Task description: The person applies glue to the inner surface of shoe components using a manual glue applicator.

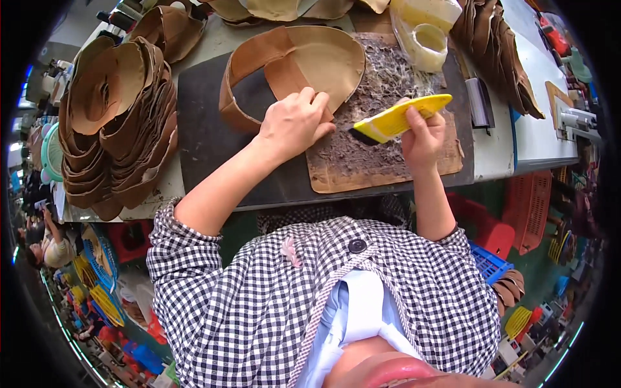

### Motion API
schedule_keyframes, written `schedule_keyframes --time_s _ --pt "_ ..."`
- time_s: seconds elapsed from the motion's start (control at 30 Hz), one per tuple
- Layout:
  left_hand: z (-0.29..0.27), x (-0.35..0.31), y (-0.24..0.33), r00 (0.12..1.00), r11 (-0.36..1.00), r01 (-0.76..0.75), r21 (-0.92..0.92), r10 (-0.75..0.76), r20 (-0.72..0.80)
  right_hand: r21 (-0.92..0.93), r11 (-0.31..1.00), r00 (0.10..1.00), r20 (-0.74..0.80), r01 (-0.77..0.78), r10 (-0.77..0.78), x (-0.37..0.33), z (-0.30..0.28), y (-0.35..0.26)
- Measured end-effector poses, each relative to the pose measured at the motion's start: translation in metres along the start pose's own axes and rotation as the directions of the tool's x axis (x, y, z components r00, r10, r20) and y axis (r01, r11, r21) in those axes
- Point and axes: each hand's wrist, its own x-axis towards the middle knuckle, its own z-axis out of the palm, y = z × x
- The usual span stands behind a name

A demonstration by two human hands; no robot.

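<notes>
A brown leather piece [286,75] with a wide tan panel [330,57] and a looped band [234,103] lies on the black mat [202,90]. My left hand [297,123] is closed on the lower end of its brown strip, fingers bent and pressed down. In my right hand [424,137] is a flat yellow glue brush [404,116], its dark tip pointing left above a glue-crusted cardboard sheet [326,178]. The brush stays apart from the leather. Part of the strip's end is hidden beneath my left fingers.
Stacked brown leather pieces [116,149] stand at the left, and another stack [495,52] lies at the far right. A translucent glue container [427,55] sits at the cardboard's far edge. Below the table's right side are a red crate [527,207] and a blue basket [488,262].
</notes>
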Motion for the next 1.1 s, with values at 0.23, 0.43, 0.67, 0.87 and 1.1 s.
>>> schedule_keyframes --time_s 0.23,0.43,0.67,0.87,1.1 --pt "0.015 -0.009 -0.009 0.936 0.87 0.184 -0.457 -0.297 -0.189 -0.327 0.92 0.764 0.531 -0.216 0.368 0.025 0.026 0.004" --pt "0.017 -0.001 -0.018 0.696 0.531 0.497 -0.686 -0.717 -0.051 -0.68 0.731 0.718 0.484 -0.05 0.5 0.041 0.031 0.024" --pt "0.023 0.007 -0.022 0.716 0.376 0.424 -0.824 -0.696 0.05 -0.683 0.699 0.687 0.404 -0.213 0.604 0.059 0.027 0.015" --pt "0.013 0.008 -0.009 0.83 0.637 0.36 -0.681 -0.552 -0.077 -0.601 0.772 0.977 0.075 0.205 -0.201 0.094 -0.008 -0.042" --pt "0.01 0.015 -0.001 0.876 0.619 0.309 -0.722 -0.481 -0.037 -0.971 -0.109 0.868 0.238 0.211 -0.436 0.144 -0.056 -0.041"
